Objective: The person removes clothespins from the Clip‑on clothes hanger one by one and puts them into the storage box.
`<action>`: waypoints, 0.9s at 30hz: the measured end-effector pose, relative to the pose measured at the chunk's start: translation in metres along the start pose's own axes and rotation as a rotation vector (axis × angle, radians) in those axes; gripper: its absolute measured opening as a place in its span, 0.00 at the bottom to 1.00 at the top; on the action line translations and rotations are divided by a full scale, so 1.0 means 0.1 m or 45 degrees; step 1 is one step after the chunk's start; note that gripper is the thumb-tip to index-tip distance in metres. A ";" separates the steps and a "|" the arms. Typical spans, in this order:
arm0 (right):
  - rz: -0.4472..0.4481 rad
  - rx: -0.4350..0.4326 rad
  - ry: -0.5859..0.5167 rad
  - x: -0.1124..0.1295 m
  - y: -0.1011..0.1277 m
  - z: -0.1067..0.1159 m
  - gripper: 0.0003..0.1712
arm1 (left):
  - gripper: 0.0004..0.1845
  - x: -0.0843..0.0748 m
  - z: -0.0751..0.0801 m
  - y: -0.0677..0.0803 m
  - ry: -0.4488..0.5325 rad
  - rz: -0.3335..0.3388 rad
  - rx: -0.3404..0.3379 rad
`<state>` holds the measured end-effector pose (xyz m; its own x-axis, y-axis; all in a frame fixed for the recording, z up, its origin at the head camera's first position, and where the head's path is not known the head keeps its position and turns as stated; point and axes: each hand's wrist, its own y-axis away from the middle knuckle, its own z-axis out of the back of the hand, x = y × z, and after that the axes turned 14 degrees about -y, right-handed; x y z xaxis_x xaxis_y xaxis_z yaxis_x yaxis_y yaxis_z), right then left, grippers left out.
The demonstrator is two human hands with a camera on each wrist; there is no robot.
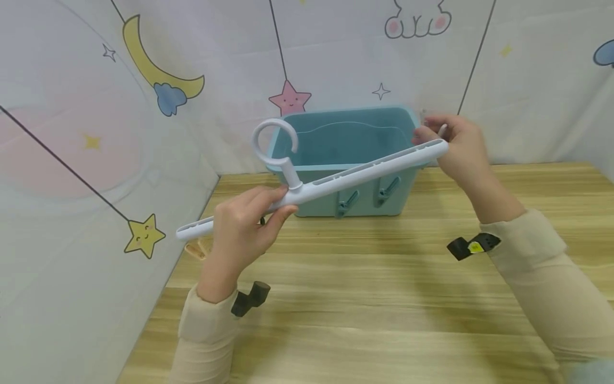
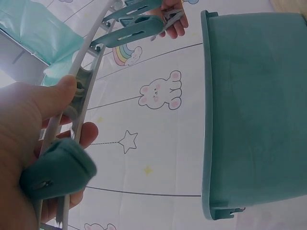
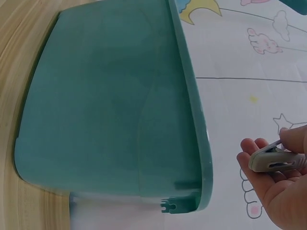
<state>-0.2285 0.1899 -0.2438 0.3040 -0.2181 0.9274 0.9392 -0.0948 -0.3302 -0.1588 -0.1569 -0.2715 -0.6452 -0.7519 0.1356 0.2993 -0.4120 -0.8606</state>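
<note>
My left hand (image 1: 244, 224) grips a white clip hanger (image 1: 369, 169) at its middle, beside the ring hook (image 1: 261, 140); the bar slants up to the right. Teal clothespins (image 1: 349, 201) hang below its right half, and a tan clothespin (image 1: 195, 249) shows under its left end. In the left wrist view another teal clothespin (image 2: 57, 170) hangs close by the fingers. At the bar's right end is my right hand (image 1: 460, 149), and in the right wrist view it pinches a pale grey clothespin (image 3: 276, 161) between thumb and fingers.
Behind the hanger a teal plastic bin (image 1: 336, 113) stands on the wood-grain table (image 1: 364, 298). A white cloth (image 1: 345, 58) printed with stars, a moon and animals covers the back and left side.
</note>
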 end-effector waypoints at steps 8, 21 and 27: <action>-0.041 0.051 0.004 -0.08 -0.08 -0.07 0.26 | 0.21 0.00 0.01 -0.01 0.010 -0.005 -0.006; 0.052 0.071 0.171 -0.20 -0.11 -0.13 0.23 | 0.21 0.00 0.01 0.00 0.014 -0.011 0.004; 0.062 0.072 0.192 -0.24 -0.13 -0.13 0.24 | 0.21 -0.01 0.01 0.00 0.011 -0.011 0.007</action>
<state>-0.2500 0.1839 -0.2643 0.3257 -0.3646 0.8723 0.9328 -0.0264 -0.3594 -0.1581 -0.1568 -0.2710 -0.6536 -0.7440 0.1386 0.2980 -0.4213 -0.8566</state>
